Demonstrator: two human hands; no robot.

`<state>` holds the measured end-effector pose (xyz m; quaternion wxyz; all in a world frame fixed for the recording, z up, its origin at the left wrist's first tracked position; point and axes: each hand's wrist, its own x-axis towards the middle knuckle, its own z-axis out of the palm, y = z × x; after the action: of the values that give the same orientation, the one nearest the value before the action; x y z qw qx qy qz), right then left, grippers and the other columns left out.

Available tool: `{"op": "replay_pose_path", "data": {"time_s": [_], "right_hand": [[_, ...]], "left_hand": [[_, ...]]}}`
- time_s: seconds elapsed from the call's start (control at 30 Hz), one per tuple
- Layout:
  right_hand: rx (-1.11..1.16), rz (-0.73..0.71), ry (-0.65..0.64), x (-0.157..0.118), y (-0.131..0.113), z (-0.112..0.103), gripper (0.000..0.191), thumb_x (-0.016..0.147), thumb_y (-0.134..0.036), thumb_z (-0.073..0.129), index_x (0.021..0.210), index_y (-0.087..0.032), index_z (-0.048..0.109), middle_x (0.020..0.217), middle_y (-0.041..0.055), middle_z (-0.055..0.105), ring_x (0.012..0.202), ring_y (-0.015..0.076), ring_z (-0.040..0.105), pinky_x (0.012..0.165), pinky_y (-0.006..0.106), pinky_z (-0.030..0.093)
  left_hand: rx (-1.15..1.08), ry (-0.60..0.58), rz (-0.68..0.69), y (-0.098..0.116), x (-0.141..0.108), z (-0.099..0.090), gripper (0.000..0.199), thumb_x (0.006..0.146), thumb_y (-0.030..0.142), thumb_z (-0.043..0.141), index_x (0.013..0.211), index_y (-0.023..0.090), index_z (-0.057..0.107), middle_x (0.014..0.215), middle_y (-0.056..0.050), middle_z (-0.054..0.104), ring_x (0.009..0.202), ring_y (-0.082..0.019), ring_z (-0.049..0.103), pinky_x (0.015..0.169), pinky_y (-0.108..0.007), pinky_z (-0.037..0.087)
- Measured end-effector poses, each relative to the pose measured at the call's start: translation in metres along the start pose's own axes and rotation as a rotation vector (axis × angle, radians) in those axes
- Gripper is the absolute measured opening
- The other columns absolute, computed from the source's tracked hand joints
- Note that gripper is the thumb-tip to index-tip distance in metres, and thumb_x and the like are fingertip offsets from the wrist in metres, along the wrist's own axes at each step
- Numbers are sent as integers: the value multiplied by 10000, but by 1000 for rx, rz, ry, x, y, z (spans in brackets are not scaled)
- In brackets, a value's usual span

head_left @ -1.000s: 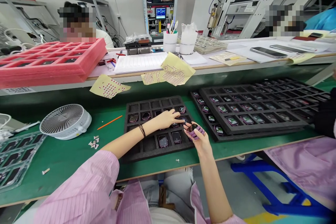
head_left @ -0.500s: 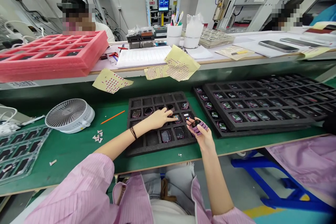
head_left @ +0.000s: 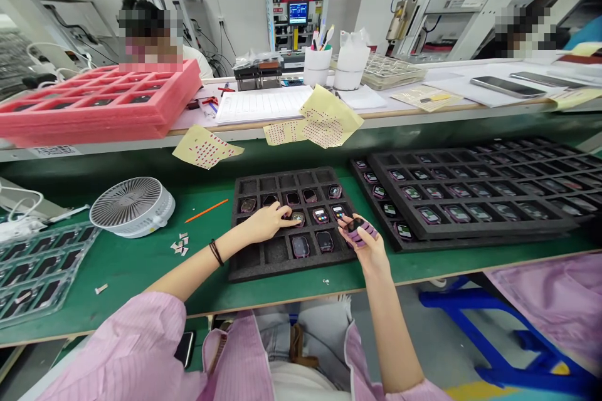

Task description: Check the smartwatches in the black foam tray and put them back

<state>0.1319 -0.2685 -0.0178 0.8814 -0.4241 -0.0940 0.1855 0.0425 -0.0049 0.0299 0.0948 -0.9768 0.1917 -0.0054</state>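
Note:
A black foam tray (head_left: pixel 277 268) holds several square watches with purple frames in its compartments. My left hand (head_left: pixel 268 223) reaches over it from the left, a fingertip at a watch (head_left: pixel 297 219) in the middle row; its other fingers are partly curled and appear to hold nothing. Beside that one, two watches (head_left: pixel 320 215) show lit, colourful screens. Over the tray's right edge, my right hand (head_left: pixel 369 244) grips a stack of purple-framed watches (head_left: pixel 358 230), the top one with a dark face.
Stacked foam trays (head_left: pixel 493 225) of watches lie right. At left are a white fan (head_left: pixel 134 207), an orange stick (head_left: pixel 207 210), small white pieces (head_left: pixel 180 244) and a clear tray (head_left: pixel 47 269). A shelf (head_left: pixel 399 108) crosses behind; a person (head_left: pixel 200 61) is beyond.
My left hand has moved left along the row, uncovering a watch whose screen is lit. My right hand still holds the stack near the tray's right edge. The view has shifted slightly.

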Motion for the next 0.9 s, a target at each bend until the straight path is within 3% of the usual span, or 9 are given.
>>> {"op": "replay_pose_path", "data": {"time_s": [0.17,0.4,0.53,0.7,0.9], "right_hand": [[2,-10,-3,0,1,-1,343,655,-288,782,969,-214,668,974,84,729,937,266,688,966,563,439],[22,12,16,-1,-1,2,346,636,-298,790,949,-214,668,961,77,736,945,276,687,968,572,435],[22,11,9,0,-1,3,347,638,-302,787,952,-212,669,972,84,734,954,284,685,964,560,443],[12,10,1,3,0,1,371,625,-321,795,954,-212,663,979,97,733,947,298,686,953,572,446],[47,33,8,2,-1,2,356,621,-302,801,939,-210,671,969,79,735,943,279,690,969,546,445]], "left_hand": [[-25,44,-98,-11,23,-14,604,859,69,360,1402,334,373,1172,-68,472,934,-206,422,801,-316,479],[-40,87,-104,-2,114,-8,582,862,62,355,1403,276,378,1216,-98,469,1004,-230,442,778,-316,480],[-32,91,-104,5,150,2,608,828,23,362,1404,216,372,1246,-126,473,1035,-251,456,743,-319,483],[-27,74,-100,3,166,6,575,828,23,390,1369,218,412,1216,-139,489,1028,-246,477,713,-310,484],[-8,2,21,2,149,-3,568,834,27,400,1331,296,462,1218,-103,501,1026,-237,481,722,-300,491]]}}
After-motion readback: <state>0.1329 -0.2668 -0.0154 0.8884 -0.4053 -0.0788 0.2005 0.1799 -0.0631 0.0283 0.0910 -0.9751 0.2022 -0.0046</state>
